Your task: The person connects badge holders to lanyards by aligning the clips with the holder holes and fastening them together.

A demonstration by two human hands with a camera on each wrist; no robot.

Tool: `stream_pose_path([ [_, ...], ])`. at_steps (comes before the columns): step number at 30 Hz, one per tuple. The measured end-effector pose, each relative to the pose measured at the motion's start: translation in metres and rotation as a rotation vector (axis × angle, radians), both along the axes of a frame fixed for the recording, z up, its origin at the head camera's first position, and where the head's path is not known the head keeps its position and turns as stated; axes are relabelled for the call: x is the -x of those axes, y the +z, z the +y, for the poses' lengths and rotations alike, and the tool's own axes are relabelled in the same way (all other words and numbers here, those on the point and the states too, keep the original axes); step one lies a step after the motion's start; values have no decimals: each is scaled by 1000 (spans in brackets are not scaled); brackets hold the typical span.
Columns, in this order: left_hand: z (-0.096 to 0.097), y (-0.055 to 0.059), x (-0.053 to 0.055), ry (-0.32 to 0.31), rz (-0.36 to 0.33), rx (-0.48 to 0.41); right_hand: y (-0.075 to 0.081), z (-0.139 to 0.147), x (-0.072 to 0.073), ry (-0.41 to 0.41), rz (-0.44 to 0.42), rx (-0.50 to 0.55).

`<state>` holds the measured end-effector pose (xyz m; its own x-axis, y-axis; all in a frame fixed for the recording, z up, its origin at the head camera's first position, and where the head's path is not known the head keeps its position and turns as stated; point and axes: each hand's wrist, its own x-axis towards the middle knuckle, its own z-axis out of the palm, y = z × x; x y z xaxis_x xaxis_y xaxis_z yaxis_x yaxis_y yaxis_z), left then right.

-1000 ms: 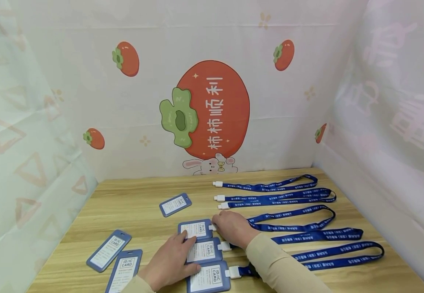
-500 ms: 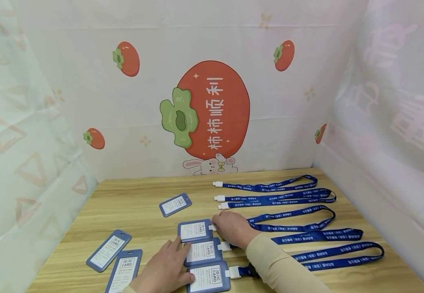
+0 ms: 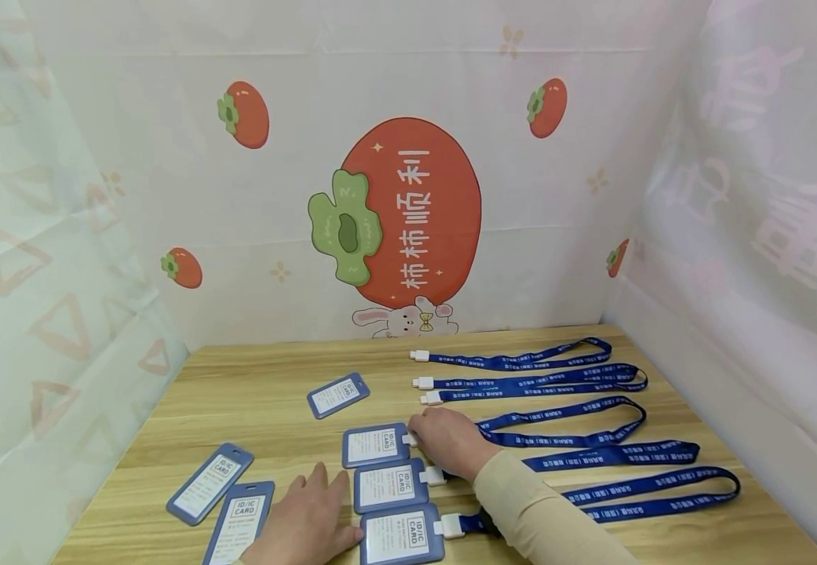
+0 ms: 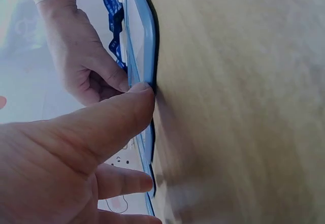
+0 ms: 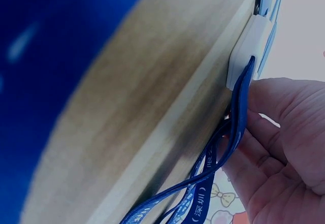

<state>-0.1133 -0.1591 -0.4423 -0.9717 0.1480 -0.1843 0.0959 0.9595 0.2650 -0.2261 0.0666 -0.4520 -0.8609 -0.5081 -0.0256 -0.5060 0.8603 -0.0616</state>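
I find the left hand (image 3: 302, 518) at the near edge, its grip spread: fingers extended and parted, thumb tip touching the edge of the nearest badge holder (image 3: 397, 541). I confirm that contact in the left wrist view. The nearest badge holder lies flat, card up, with a white clip (image 3: 454, 526) and blue strap at its right end. To the left, I record a loose badge holder (image 3: 238, 522), cut by the lower border of the head view, and a slanted badge holder (image 3: 210, 482) just beyond it.

Next I note the middle badge holder (image 3: 390, 485), its own clip (image 3: 434, 475) at the right end. Past it lies the third badge holder (image 3: 373, 445), completing a close column. Here the right hand (image 3: 454, 443) has its grip bent inward, pinching the third connector (image 3: 410, 441); I report the fingertips as partly hidden. Its sleeve (image 3: 535, 502) crosses above the nearer straps.

Farther out, a single badge holder (image 3: 338, 395) rests alone on the wood-grain surface (image 3: 253, 377). To its right I count two lanyards side by side (image 3: 528, 384), then the farthest lanyard (image 3: 521, 361). Behind everything stands a pale backdrop (image 3: 295, 86) printed with red fruit.
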Motion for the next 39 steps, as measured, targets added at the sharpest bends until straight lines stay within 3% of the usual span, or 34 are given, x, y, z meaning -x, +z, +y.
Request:
stream_pose_path([
  [16,-3,0,3,-34,-36,34,0,0,-1,-4,5,11],
  [27,-4,-1,4,-46,-8,42,0,0,-1,1,6,14],
  [39,-8,-3,4,-87,72,30,-1,1,-1,4,8,10],
])
